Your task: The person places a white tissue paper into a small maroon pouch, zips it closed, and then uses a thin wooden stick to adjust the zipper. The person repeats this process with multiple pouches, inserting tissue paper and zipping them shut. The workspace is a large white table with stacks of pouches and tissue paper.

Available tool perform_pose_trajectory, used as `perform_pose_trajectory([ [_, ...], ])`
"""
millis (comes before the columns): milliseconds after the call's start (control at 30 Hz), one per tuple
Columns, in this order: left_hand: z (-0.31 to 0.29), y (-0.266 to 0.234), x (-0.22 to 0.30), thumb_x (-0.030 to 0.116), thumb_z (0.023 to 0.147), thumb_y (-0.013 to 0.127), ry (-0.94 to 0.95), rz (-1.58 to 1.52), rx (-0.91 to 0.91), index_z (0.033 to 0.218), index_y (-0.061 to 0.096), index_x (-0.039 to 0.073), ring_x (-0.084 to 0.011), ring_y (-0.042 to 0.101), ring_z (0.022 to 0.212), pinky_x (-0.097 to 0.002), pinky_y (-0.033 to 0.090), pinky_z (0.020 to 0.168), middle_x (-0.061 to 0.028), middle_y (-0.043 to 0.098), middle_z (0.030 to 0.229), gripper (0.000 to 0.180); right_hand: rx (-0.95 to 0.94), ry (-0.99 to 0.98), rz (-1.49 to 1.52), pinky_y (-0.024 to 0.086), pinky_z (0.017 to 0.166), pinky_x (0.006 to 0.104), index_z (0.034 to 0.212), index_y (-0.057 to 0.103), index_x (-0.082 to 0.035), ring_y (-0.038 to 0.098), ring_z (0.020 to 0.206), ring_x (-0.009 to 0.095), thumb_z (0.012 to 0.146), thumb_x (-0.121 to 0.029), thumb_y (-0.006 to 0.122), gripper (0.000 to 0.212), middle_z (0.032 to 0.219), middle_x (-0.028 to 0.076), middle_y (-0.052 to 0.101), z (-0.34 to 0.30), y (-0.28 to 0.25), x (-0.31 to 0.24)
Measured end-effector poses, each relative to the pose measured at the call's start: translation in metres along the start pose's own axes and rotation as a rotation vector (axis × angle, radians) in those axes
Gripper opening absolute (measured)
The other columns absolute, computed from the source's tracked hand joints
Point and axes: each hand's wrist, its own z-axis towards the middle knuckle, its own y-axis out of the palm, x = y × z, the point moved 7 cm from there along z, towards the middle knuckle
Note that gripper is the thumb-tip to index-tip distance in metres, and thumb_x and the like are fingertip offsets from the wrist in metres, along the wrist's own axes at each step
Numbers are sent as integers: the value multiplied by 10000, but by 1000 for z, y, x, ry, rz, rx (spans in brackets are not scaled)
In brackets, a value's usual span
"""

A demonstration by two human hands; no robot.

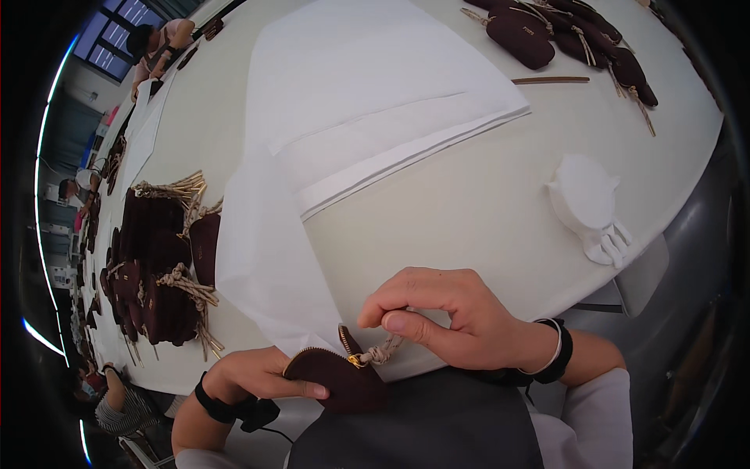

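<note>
My left hand (pixel 269 374) grips a dark maroon zip pouch (pixel 332 379) near the table's front edge, its thumb lying across the pouch's side. The pouch has a gold-toothed zipper, parted at the top. A knotted beige cord pull (pixel 383 349) hangs from the zipper's end. My right hand (pixel 441 313) is closed on that cord, thumb against bent fingers, just right of the pouch. White paper (pixel 273 258) reaches down to the pouch's opening; whether its end lies inside or behind the pouch cannot be told.
A pile of maroon pouches (pixel 156 273) with cord pulls lies at left, and more pouches (pixel 523 39) lie at far right beside a thin brown stick (pixel 551 80). Large white sheets (pixel 359 70) cover the middle. A crumpled white bundle (pixel 582 195) sits at right. Other people (pixel 160 51) work along the left.
</note>
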Motion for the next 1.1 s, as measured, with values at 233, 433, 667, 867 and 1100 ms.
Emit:
perform_pose_trajectory([
  [233,-6,-11,14,282,1019,616,-81,274,16,1187,676,-18,-159,621,1034,-300,467,936,-122,720,1119,349,-98,-112,-86,525,765,319,1086,698,-45,656,882,215,934,-29,632,166,999,67,706,-2,11,3],
  [433,40,1,49,290,1035,561,-49,561,-107,1120,619,-19,-269,595,752,-358,485,748,-160,644,813,326,-177,-284,-319,540,747,356,1131,661,-35,645,876,259,861,-4,684,272,1080,73,674,-12,30,-5],
  [667,36,-12,70,186,861,770,240,545,368,898,701,-4,-287,616,675,-347,496,644,-111,648,743,206,-165,-197,-517,515,783,394,1088,584,4,617,926,316,839,-31,681,270,1003,135,608,-16,29,14],
  [867,17,-11,56,110,786,795,632,681,786,971,702,62,-275,673,813,-322,538,691,-93,691,904,213,-323,-139,-722,507,745,383,995,589,0,603,877,309,835,-48,696,199,920,125,584,-9,37,8],
  [1100,6,18,37,168,803,697,970,1033,864,939,636,131,-192,587,740,-308,509,614,-30,552,858,154,-552,191,-602,515,733,344,999,594,-14,641,839,251,884,-163,741,238,921,116,643,24,66,-14],
])
